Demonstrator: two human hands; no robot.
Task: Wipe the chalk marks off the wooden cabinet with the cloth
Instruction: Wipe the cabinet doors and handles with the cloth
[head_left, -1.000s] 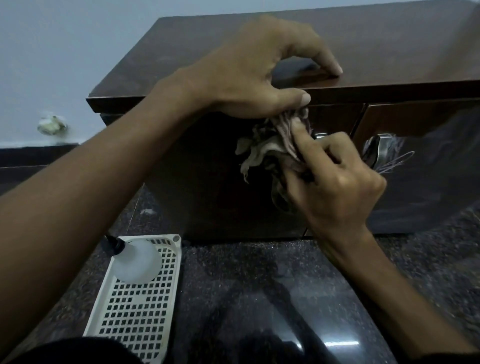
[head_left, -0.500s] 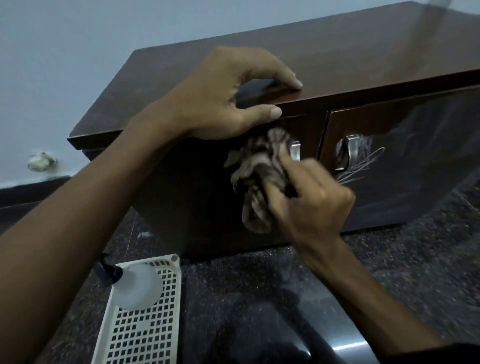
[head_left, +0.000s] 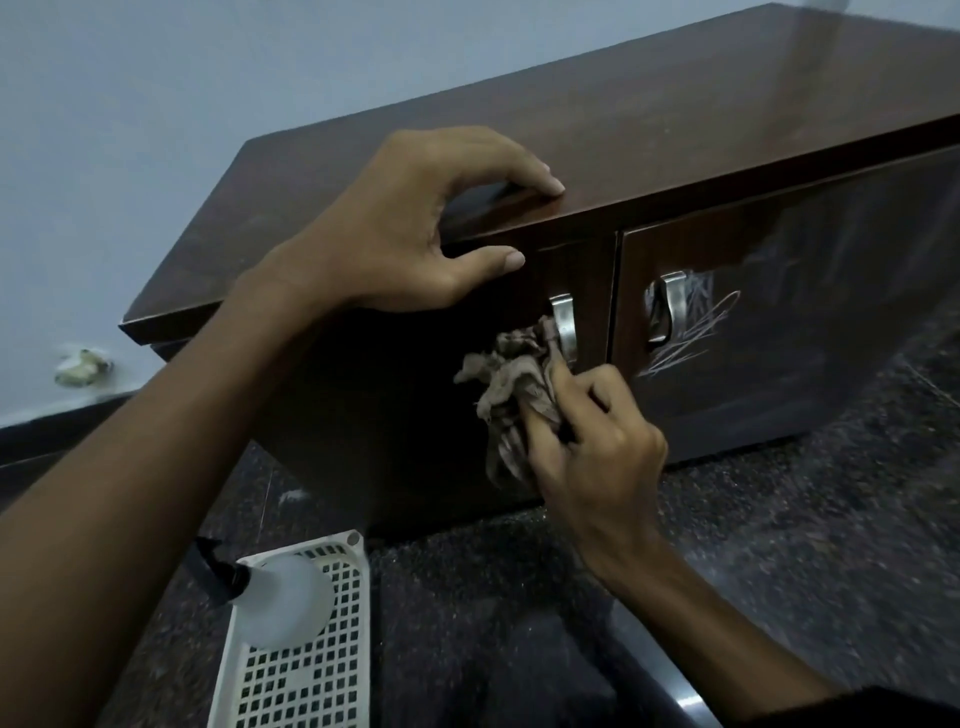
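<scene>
A dark brown wooden cabinet with two doors stands on the floor against the wall. My left hand rests on its top front edge, fingers on top and thumb under the lip. My right hand grips a crumpled beige cloth and presses it against the left door, just beside that door's metal handle. White chalk marks scribble across the right door, next to its handle.
A white plastic basket sits on the dark speckled stone floor at lower left, holding a translucent spray bottle with a black nozzle. A pale wall lies behind the cabinet.
The cloth in my right hand has slid down the left door, from under the top lip to beside the handle. The view has shifted left, showing more of the right door.
</scene>
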